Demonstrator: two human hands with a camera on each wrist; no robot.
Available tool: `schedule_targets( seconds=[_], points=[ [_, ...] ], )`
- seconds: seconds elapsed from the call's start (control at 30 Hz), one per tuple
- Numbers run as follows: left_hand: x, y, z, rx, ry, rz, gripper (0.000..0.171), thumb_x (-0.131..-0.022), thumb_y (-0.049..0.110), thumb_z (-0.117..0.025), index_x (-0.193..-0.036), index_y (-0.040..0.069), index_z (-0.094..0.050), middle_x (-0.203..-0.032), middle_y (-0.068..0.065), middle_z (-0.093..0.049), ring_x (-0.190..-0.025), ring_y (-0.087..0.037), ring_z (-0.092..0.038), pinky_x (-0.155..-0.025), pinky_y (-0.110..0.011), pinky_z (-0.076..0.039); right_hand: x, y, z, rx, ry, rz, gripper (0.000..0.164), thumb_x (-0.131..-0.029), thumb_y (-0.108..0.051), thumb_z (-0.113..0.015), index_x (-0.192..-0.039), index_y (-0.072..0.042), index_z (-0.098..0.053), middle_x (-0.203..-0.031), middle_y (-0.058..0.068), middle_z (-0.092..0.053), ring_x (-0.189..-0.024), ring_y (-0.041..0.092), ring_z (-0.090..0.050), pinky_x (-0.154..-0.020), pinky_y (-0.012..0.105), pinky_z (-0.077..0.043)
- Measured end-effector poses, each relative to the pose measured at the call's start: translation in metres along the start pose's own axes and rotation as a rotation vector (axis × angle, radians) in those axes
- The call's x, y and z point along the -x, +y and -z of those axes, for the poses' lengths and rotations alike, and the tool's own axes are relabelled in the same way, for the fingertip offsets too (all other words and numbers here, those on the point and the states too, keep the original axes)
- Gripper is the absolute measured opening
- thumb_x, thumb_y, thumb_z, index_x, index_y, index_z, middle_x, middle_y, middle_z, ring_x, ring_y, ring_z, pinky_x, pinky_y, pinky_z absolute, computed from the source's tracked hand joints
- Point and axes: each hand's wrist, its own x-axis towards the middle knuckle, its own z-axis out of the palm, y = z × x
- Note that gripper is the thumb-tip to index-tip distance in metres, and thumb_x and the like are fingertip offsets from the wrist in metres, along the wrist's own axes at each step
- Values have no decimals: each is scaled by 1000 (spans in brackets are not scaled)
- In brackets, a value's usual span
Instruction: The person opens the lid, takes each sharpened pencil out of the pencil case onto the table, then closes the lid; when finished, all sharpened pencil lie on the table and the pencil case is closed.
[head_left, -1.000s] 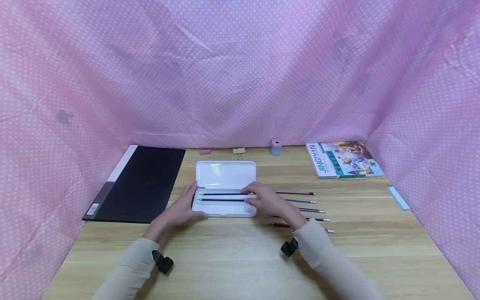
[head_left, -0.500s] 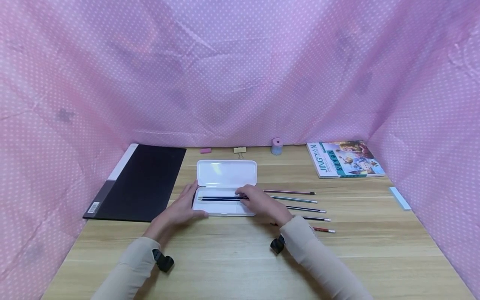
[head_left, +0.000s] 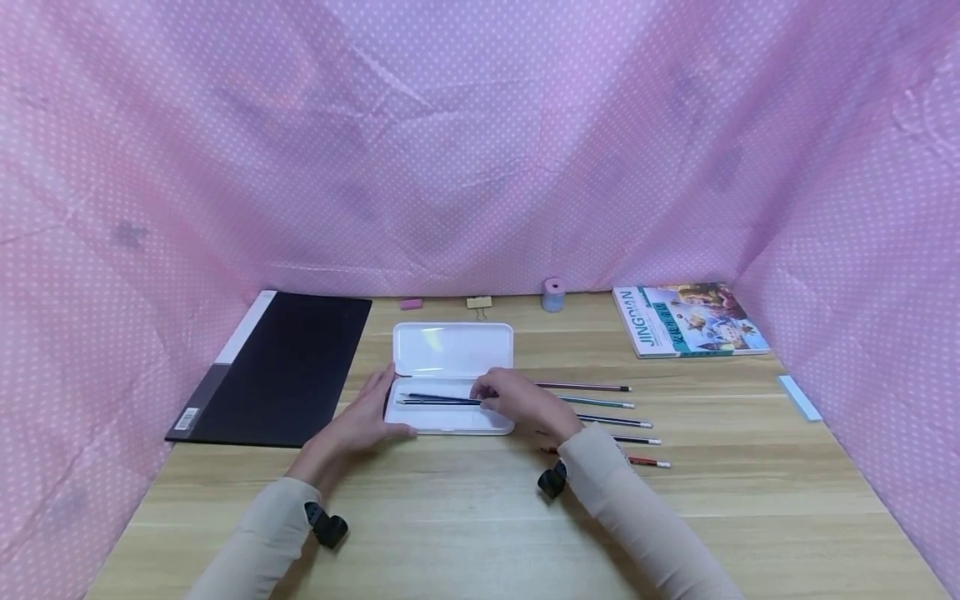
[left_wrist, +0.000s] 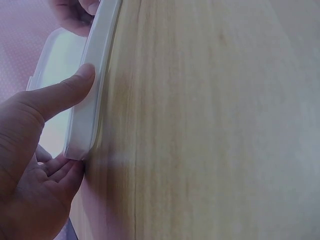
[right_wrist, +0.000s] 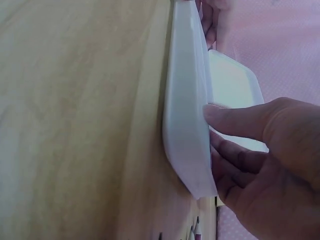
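Note:
A white pencil case [head_left: 450, 422] lies open on the table, its lid [head_left: 453, 348] tipped back. My left hand [head_left: 366, 418] holds its left end; in the left wrist view the thumb presses on the front wall [left_wrist: 86, 122] while the fingers curl at the corner. Two dark pencils [head_left: 437, 398] lie inside with their points to the left, slightly angled to each other. Over the right half of the case, my right hand [head_left: 519, 400] pinches at their right ends, which it hides. The case wall [right_wrist: 187, 110] covers those fingertips in the right wrist view.
Several pencils [head_left: 615, 421] lie in a row right of the case, partly under the right forearm. A black folder [head_left: 292, 367] is at left. Behind stand a pink eraser [head_left: 411, 304], a binder clip [head_left: 478, 302] and a small cylinder [head_left: 552, 296]. A book [head_left: 693, 321] and pale-blue strip [head_left: 799, 397] lie right.
My right hand has moved a little left inside the case. The two pencils, first apart, came together and now cross at a slight angle. The left hand stays put.

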Motion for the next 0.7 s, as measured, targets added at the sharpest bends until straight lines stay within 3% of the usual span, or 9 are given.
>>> schedule_targets(
  seconds=[0.17, 0.37, 0.7],
  points=[
    [0, -1, 0, -5, 10, -11, 121, -65, 54, -77, -149, 15, 2, -148, -12, -15, -132, -28, -21, -106, -51, -20, 1, 4, -2, -18, 22, 17, 17, -91, -9, -57, -101, -17, -68, -98, -7, -61, -89, 9, -53, -82, 27, -44],
    [0, -1, 0, -15, 10, -22, 121, -65, 53, -77, -149, 12, 1, -146, -13, -18, -131, -28, -23, -106, -51, -21, 3, 2, -2, 20, 28, 50, 21, -90, -3, -55, -103, -13, -68, -98, -4, -61, -89, 9, -53, -81, 26, -44],
    [0, -1, 0, -14, 16, -37, 121, -65, 52, -78, -149, 12, -1, -144, -13, -21, -129, -27, -25, -106, -50, -21, 4, 4, 0, -24, 18, 61, 22, -89, -3, -56, -104, -14, -68, -99, -4, -62, -90, 8, -54, -82, 26, -45]
  ],
)
